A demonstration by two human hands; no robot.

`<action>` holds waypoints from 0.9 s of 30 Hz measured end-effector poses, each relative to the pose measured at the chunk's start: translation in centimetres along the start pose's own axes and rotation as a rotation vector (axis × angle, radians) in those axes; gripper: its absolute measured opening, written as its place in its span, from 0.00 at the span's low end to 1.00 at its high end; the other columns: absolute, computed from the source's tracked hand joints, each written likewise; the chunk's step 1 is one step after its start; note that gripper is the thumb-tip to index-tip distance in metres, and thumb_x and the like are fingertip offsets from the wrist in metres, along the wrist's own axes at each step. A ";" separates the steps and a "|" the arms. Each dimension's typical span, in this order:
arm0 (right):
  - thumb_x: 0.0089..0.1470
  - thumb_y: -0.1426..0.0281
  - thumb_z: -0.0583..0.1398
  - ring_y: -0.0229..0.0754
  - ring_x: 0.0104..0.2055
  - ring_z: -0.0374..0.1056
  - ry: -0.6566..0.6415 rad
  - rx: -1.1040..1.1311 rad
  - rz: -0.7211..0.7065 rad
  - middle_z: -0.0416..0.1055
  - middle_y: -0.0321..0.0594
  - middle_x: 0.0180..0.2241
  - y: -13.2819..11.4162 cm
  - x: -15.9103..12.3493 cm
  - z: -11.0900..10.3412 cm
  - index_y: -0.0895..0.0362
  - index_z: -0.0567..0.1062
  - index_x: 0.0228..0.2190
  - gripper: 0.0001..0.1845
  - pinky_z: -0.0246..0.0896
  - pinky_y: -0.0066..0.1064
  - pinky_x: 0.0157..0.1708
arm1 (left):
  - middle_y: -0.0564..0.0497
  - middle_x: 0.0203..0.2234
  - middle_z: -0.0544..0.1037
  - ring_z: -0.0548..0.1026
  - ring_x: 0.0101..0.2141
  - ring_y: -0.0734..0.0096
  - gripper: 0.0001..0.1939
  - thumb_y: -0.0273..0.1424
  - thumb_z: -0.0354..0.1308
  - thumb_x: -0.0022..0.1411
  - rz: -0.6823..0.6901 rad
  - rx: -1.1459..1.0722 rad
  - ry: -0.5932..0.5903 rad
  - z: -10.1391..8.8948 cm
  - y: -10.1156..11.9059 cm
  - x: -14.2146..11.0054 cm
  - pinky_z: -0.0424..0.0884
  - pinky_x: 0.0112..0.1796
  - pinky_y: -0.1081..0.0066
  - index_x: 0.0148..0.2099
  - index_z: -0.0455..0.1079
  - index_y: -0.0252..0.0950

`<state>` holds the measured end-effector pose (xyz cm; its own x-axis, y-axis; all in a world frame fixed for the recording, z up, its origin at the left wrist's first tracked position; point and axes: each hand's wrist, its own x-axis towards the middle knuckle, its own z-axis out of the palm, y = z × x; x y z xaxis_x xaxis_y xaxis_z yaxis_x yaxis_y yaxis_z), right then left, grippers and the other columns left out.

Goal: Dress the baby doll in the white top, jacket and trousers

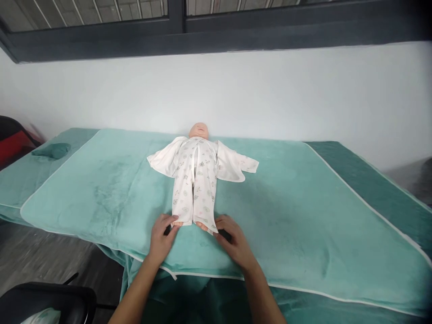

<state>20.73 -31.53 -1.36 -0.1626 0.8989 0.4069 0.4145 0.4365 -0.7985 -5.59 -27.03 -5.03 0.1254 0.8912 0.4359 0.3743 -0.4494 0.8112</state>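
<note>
The doll [199, 131] lay on its back on the green bed [297, 207], a white jacket [230, 165] spread either side of it, while at its feet the left hand [162, 238] and right hand [235, 243], apart, each pinched a hem of its white trousers [204, 189], printed with motifs too small to make out.
</note>
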 end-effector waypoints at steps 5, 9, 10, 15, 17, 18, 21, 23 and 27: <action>0.68 0.63 0.53 0.43 0.34 0.68 -0.161 0.062 0.088 0.72 0.38 0.31 2.0 2.0 -2.6 0.53 0.72 0.30 0.15 0.63 0.36 0.38 | 0.52 0.24 0.73 0.72 0.28 0.67 0.20 0.47 0.57 0.67 -0.304 -0.365 -0.109 -2.5 -1.1 3.6 0.71 0.34 0.66 0.50 0.76 0.39; 0.64 0.69 0.54 0.48 0.41 0.68 0.259 -0.355 0.134 0.72 0.46 0.38 6.2 7.6 -3.5 0.55 0.74 0.35 0.09 0.65 0.40 0.43 | 0.45 0.39 0.78 0.76 0.42 0.60 0.15 0.40 0.56 0.68 -0.184 0.078 -0.065 -1.6 -2.5 10.2 0.72 0.45 0.60 0.49 0.76 0.38; 0.62 0.72 0.54 0.52 0.48 0.67 0.292 -0.478 0.105 0.73 0.50 0.44 7.2 9.3 -3.3 0.57 0.75 0.40 0.10 0.63 0.45 0.51 | 0.42 0.46 0.78 0.74 0.49 0.54 0.13 0.37 0.57 0.67 -0.078 0.255 -0.070 -0.7 -2.8 11.9 0.71 0.50 0.56 0.49 0.77 0.38; 0.62 0.75 0.53 0.54 0.57 0.62 0.021 -0.670 -0.031 0.72 0.54 0.50 9.7 15.1 -2.0 0.61 0.76 0.47 0.16 0.54 0.47 0.62 | 0.41 0.54 0.76 0.64 0.63 0.47 0.16 0.28 0.51 0.69 0.224 0.641 -0.122 4.1 -3.7 17.6 0.51 0.66 0.42 0.54 0.75 0.40; 0.63 0.74 0.54 0.53 0.57 0.62 -0.003 -0.617 -0.057 0.73 0.53 0.50 9.9 15.7 -1.9 0.60 0.77 0.47 0.15 0.54 0.46 0.63 | 0.42 0.50 0.78 0.67 0.61 0.49 0.16 0.28 0.51 0.69 0.277 0.595 -0.094 5.3 -4.2 18.8 0.48 0.68 0.42 0.54 0.75 0.40; 0.63 0.74 0.54 0.54 0.58 0.62 0.010 -0.567 -0.059 0.73 0.53 0.51 10.0 15.8 -1.9 0.59 0.77 0.48 0.15 0.54 0.46 0.63 | 0.43 0.48 0.79 0.68 0.60 0.50 0.15 0.28 0.52 0.69 0.292 0.548 -0.077 5.7 -4.5 19.2 0.50 0.68 0.44 0.53 0.75 0.41; 0.61 0.69 0.59 0.57 0.62 0.62 0.045 -0.402 -0.047 0.74 0.50 0.54 10.2 15.9 -1.8 0.56 0.76 0.53 0.19 0.55 0.49 0.64 | 0.47 0.44 0.80 0.74 0.54 0.53 0.13 0.29 0.55 0.66 0.301 0.413 -0.042 6.3 -5.5 20.1 0.61 0.65 0.51 0.50 0.76 0.43; 0.59 0.66 0.61 0.58 0.63 0.62 0.033 -0.320 -0.021 0.74 0.47 0.56 10.2 16.2 -1.7 0.54 0.75 0.55 0.22 0.57 0.50 0.63 | 0.49 0.42 0.80 0.76 0.50 0.55 0.12 0.30 0.56 0.65 0.299 0.362 -0.052 6.5 -6.0 20.3 0.68 0.60 0.54 0.48 0.77 0.44; 0.59 0.64 0.60 0.57 0.64 0.63 0.050 -0.199 0.089 0.74 0.45 0.57 10.1 17.0 -1.3 0.54 0.76 0.53 0.21 0.59 0.49 0.63 | 0.48 0.39 0.79 0.77 0.46 0.55 0.08 0.31 0.57 0.64 0.218 0.217 -0.072 6.6 -6.4 20.4 0.71 0.54 0.54 0.43 0.76 0.42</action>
<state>23.35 -11.87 -1.90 -0.0752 0.9283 0.3641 0.5943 0.3349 -0.7312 0.66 -5.58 -3.86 0.2864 0.7806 0.5555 0.5174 -0.6140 0.5961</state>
